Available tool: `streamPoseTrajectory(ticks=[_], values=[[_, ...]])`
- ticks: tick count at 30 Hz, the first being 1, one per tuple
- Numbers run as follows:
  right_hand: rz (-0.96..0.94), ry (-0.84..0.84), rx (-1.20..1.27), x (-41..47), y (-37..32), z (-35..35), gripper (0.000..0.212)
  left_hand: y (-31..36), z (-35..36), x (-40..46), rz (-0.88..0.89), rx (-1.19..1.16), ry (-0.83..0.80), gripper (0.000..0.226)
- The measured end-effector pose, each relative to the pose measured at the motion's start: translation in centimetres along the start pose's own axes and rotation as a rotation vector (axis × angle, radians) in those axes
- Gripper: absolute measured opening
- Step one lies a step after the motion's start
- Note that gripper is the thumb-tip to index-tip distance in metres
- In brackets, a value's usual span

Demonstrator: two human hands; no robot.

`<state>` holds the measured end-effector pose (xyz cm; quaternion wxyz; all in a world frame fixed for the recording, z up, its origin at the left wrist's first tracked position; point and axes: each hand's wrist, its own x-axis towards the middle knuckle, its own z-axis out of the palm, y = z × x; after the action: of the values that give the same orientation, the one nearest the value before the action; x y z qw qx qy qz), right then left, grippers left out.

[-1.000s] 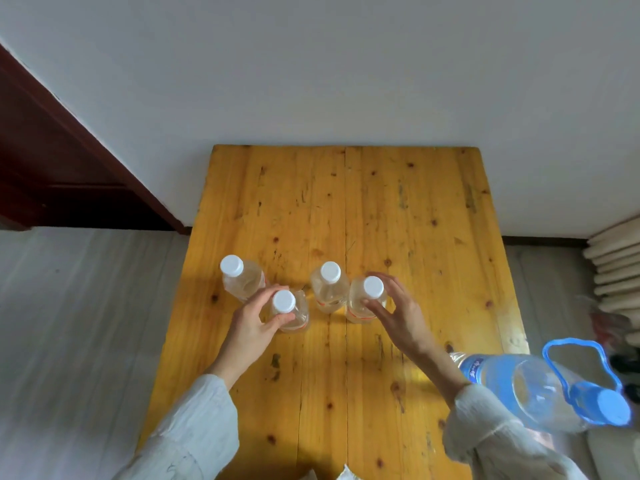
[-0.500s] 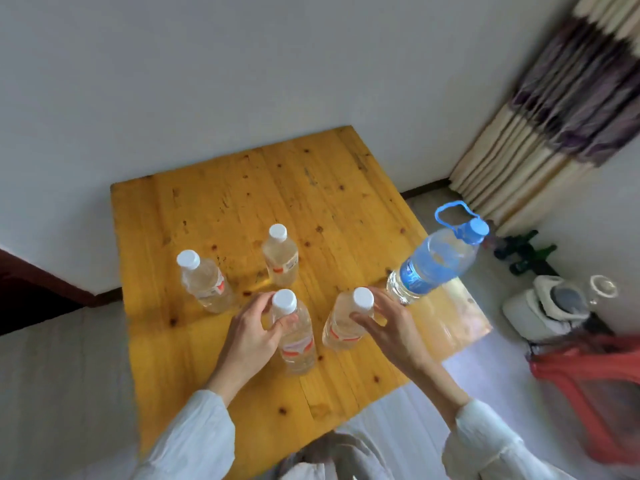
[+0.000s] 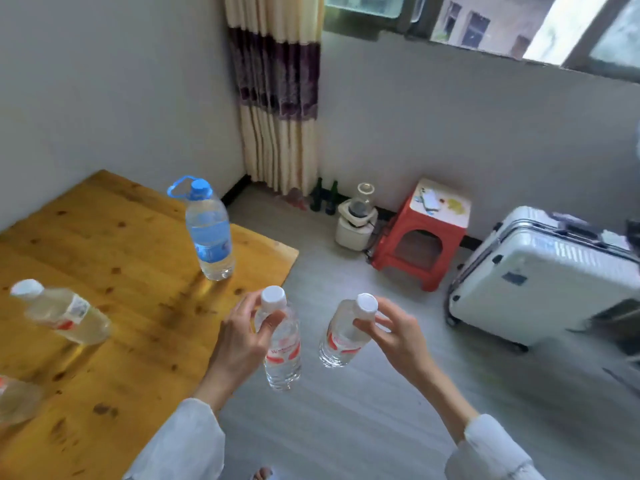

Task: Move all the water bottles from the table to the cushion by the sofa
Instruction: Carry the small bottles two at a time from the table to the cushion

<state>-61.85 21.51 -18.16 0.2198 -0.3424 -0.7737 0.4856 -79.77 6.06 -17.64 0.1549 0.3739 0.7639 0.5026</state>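
Two small water bottles are held in the air over the grey floor point(image 3: 381, 410), clear of the table's edge. The first bottle point(image 3: 282, 344) is gripped at its neck by the left hand point(image 3: 239, 344), whose fingers and thumb are curled closely round it just under the white cap; the bottle hangs nearly upright. The second bottle point(image 3: 343, 336) is pinched at its neck by the right hand point(image 3: 398, 336), the thumb and fingertips being closed on it beneath the cap, and it is tilted with its base towards the left hand. The two bottles are near each other but apart. On the wooden table point(image 3: 121, 306) a large blue-capped bottle point(image 3: 207, 230) is left standing near the far right corner, and a small bottle point(image 3: 64, 313) is seen at the left (its apparent lean may be lens distortion). A further bottle point(image 3: 15, 398) is cut off by the frame's left edge. Beyond the table, a striped curtain point(image 3: 277, 98) is hung in the corner, and a red stool point(image 3: 420, 237), a white suitcase point(image 3: 543, 275) and a small white appliance point(image 3: 355, 220) are set along the wall.
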Motion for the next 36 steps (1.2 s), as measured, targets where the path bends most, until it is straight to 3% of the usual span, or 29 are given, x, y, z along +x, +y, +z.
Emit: streamPoseTrajectory(ticks=[5,8,15,22,36], values=[[0.085,0.257,-0.007,-7.0,4.8,-13.1,0.034,7.5,12.4,-0.9,0.154,-0.070,-0.205,0.040],[0.125,0.407,-0.013,-11.8,7.9,-21.0,0.043,12.2,20.9,-2.1,0.206,-0.136,-0.333,0.027],[0.283,0.739,-0.031,-23.3,14.1,-37.1,0.041,22.9,39.7,-6.6,0.360,-0.253,-0.662,0.019],[0.418,1.130,0.023,-33.6,18.6,-50.4,0.007,33.9,57.8,-11.8,0.476,-0.326,-1.061,0.027],[0.610,1.573,-0.085,-47.9,29.9,-78.1,0.015,55.9,94.2,-25.2,0.705,-0.410,-1.576,0.033]])
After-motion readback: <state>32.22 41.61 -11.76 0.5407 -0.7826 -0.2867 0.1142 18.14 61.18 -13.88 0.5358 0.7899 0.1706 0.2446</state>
